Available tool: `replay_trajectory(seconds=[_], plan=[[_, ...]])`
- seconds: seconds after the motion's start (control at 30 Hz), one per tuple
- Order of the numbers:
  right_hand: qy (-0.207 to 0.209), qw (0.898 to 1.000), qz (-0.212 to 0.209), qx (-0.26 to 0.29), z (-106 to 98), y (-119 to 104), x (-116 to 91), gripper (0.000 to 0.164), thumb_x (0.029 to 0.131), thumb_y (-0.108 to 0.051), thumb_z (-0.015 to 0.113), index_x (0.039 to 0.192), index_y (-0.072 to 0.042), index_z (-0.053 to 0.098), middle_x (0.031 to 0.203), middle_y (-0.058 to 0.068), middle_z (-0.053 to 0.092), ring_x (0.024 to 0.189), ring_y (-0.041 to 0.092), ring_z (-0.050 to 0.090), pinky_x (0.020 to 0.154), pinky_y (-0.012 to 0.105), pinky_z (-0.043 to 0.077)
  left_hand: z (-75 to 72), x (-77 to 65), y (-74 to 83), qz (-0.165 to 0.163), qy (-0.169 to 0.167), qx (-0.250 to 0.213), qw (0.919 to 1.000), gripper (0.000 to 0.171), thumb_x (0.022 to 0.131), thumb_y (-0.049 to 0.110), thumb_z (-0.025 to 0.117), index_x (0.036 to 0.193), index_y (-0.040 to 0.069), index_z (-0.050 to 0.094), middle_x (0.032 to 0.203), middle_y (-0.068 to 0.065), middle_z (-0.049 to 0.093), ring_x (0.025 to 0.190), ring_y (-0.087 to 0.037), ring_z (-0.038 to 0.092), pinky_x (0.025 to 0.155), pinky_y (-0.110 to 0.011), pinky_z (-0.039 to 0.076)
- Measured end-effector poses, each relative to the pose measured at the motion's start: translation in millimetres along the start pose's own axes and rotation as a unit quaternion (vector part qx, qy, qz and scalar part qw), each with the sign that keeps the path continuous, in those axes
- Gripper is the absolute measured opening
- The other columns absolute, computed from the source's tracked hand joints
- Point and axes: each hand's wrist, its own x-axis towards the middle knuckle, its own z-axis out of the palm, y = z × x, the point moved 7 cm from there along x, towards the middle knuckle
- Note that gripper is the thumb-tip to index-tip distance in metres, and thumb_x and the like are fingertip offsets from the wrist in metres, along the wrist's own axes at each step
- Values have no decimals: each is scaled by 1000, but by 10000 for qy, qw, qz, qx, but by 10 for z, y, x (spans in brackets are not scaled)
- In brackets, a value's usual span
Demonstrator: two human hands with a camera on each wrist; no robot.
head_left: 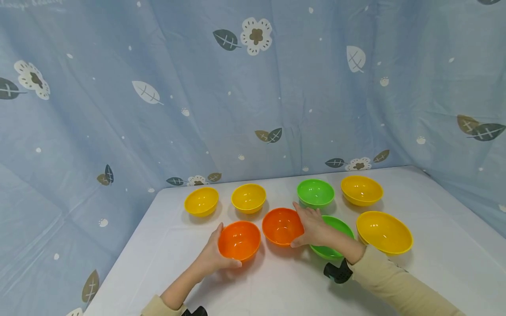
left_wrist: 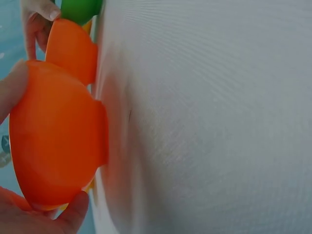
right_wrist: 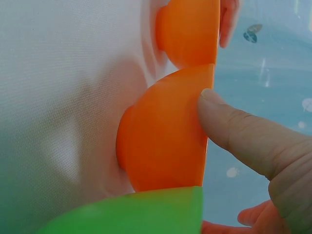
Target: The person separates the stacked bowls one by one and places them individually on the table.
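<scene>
Two orange bowls stand side by side on the white table. My left hand (head_left: 213,255) holds the left orange bowl (head_left: 239,240) from its left side, thumb at the near rim and fingers at the far one. In the left wrist view that bowl's outer wall (left_wrist: 53,131) shows between thumb and fingers. Around the right side of the other orange bowl (head_left: 281,227) my right hand (head_left: 314,227) spreads its grip. Its thumb (right_wrist: 239,124) presses the outer wall just under the rim. A green bowl (head_left: 339,224) lies partly hidden beneath my right wrist.
Another green bowl (head_left: 315,192) stands behind my right hand. Two yellow bowls (head_left: 201,202) (head_left: 248,198) sit at the back left. On the right are two more yellow bowls (head_left: 361,190) (head_left: 384,231). A blue patterned curtain (head_left: 221,96) hangs behind the table (head_left: 276,289).
</scene>
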Motion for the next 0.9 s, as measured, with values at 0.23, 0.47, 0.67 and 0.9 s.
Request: replay_trajectory(seconds=[0.23, 0.47, 0.67, 0.9], plan=[[21, 10000, -21, -28, -4, 15, -5, 109, 64, -24, 83, 143, 7, 14, 142, 30, 28, 129, 51, 20, 106, 62, 6, 48, -28, 31, 182, 41, 338, 9993, 121, 57, 33, 86, 143, -7, 11, 145, -25, 22, 124, -40, 37, 99, -56, 35], [7, 10000, -3, -39, 0, 9, -15, 109, 64, -24, 83, 142, 7, 15, 141, 30, 30, 128, 51, 22, 106, 62, 7, 84, -62, 35, 186, 116, 398, 9990, 120, 58, 33, 85, 143, -7, 10, 144, -27, 21, 124, -42, 36, 98, -57, 35], [2, 10000, 18, -13, 3, 0, -15, 108, 64, -24, 83, 142, 7, 15, 141, 30, 29, 128, 51, 21, 106, 62, 6, 104, -71, 31, 205, 162, 433, 9987, 121, 58, 36, 85, 143, -7, 10, 144, -27, 21, 125, -42, 35, 99, -58, 34], [41, 10000, 54, -11, 0, 7, -18, 108, 64, -23, 83, 142, 7, 15, 140, 31, 31, 128, 51, 22, 106, 62, 6, 119, -85, 52, 149, 129, 408, 9990, 120, 59, 36, 84, 143, -6, 9, 145, -26, 21, 126, -42, 33, 98, -59, 33]])
